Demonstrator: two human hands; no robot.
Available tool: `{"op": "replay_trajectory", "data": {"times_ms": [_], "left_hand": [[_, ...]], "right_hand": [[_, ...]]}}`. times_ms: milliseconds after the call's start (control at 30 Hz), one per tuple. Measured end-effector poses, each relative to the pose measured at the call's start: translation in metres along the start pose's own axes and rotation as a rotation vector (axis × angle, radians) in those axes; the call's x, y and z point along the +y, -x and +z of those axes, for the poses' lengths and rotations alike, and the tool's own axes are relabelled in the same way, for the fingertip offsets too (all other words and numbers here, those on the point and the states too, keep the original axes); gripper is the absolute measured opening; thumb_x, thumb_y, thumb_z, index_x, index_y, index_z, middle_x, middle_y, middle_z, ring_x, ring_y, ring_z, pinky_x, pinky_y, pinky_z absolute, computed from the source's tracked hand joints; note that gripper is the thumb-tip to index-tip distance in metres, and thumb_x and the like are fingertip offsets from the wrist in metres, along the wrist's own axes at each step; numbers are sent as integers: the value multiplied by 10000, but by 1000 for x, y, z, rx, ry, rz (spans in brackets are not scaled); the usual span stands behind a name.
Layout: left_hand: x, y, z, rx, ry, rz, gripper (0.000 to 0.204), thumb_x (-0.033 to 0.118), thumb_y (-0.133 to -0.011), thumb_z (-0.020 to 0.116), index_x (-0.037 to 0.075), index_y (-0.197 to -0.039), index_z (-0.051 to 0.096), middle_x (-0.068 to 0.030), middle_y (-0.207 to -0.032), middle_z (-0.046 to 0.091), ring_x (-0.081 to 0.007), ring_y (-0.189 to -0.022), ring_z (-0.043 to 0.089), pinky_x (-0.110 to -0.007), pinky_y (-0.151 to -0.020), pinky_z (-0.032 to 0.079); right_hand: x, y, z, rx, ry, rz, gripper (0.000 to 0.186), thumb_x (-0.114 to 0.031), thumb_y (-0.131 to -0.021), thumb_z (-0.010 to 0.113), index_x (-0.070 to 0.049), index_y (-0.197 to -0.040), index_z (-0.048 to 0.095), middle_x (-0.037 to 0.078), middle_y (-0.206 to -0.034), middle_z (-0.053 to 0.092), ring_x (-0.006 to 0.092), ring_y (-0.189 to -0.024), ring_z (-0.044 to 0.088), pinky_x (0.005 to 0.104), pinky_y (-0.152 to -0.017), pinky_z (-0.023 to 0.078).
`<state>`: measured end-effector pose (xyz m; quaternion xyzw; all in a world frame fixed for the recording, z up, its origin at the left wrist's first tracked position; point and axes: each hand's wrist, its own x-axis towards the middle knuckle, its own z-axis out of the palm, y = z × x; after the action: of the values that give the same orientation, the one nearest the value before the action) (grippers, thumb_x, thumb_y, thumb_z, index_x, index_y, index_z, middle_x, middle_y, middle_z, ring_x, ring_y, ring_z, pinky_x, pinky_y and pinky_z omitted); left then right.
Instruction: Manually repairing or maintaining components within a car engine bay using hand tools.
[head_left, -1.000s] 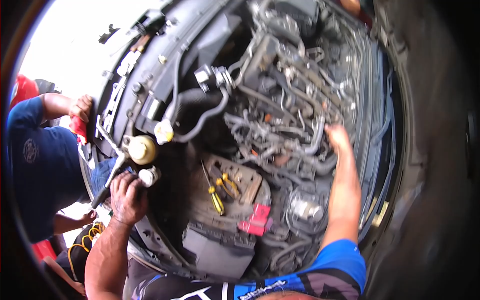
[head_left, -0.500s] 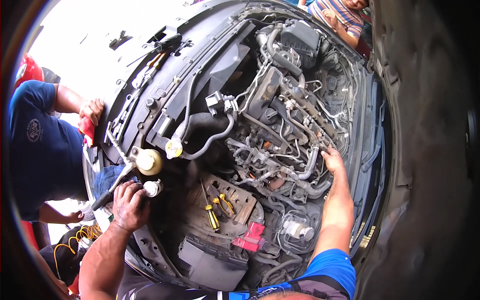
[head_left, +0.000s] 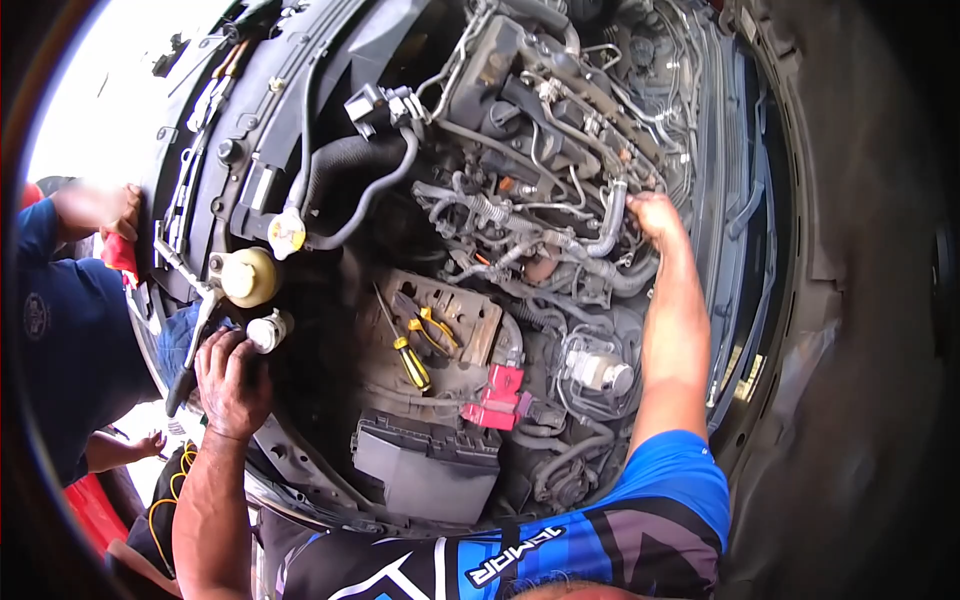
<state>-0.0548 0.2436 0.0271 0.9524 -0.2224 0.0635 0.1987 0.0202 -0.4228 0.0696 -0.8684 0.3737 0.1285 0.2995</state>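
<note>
My left hand (head_left: pixel 232 378) rests with curled fingers on the front edge of a car's engine bay, against a white capped cylinder (head_left: pixel 268 330) and beside a long-handled ratchet (head_left: pixel 198 325) lying over blue cloth. What its fingers grip is hidden. A cream reservoir (head_left: pixel 250 277) sits just above it. My right hand (head_left: pixel 652 215) reaches into the rear of the engine beside a silver hose (head_left: pixel 612 220), fingertips hidden among the parts. A yellow screwdriver (head_left: pixel 410 360) and yellow-handled pliers (head_left: pixel 438 333) lie on the battery tray (head_left: pixel 470 315), above a red terminal cover (head_left: pixel 500 398).
A person in navy (head_left: pixel 75 345) stands at the left, a hand near a red cloth (head_left: pixel 118 255) on the front edge. Tools (head_left: pixel 215 85) lie along that edge. A black fuse box (head_left: pixel 425 470) is at the bottom, the open hood (head_left: pixel 850 300) at right.
The view has shifted slightly, and the person in a striped shirt at the top right has left the view. My hands stay at about the same spots on the car.
</note>
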Motion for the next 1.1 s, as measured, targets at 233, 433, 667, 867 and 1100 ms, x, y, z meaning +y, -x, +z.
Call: {"op": "replay_trajectory", "data": {"times_ms": [233, 433, 667, 867, 1100], "left_hand": [[4, -6, 9, -33, 22, 14, 373, 36, -696, 669, 47, -1061, 594, -161, -1102, 588, -387, -1086, 552, -506, -953, 421], [0, 3, 5, -71, 48, -19, 387, 31, -708, 660, 35, -1089, 593, -184, -1147, 578, -411, -1129, 529, -517, -983, 397], [1, -3, 7, -46, 33, 8, 376, 57, -699, 691, 54, -1063, 597, -150, -1138, 589, -383, -1108, 546, -497, -957, 417], [-3, 3, 6, -60, 14, -9, 383, 65, -695, 698, 54, -1065, 603, -153, -1151, 584, -375, -1142, 531, -500, -979, 404], [-1, -5, 6, 34, 62, 33, 369, 79, -653, 749, 57, -1001, 627, -131, -1088, 626, -341, -1065, 589, -458, -918, 458]], "right_hand": [[-4, 19, 4, -42, -45, 164, 174, -224, -927, 609, -69, -940, 688, 4, -645, 603, 84, -451, 521, 228, -342, 296], [9, -9, -10, 117, 440, -299, 295, -258, -902, 645, 16, -1004, 689, 82, -792, 671, 170, -683, 583, 350, -674, 477], [23, -20, -34, -15, 205, -169, 332, -203, -896, 640, 4, -1155, 656, 110, -1035, 709, 215, -962, 631, 341, -918, 450], [13, 5, 6, 69, 3, 30, 250, -238, -895, 652, 8, -860, 685, 48, -646, 584, 153, -572, 542, 316, -494, 438], [55, -30, -29, 131, 899, -496, 307, -265, -906, 520, -8, -996, 662, 223, -1017, 647, 413, -1010, 592, 463, -867, 468]]}}
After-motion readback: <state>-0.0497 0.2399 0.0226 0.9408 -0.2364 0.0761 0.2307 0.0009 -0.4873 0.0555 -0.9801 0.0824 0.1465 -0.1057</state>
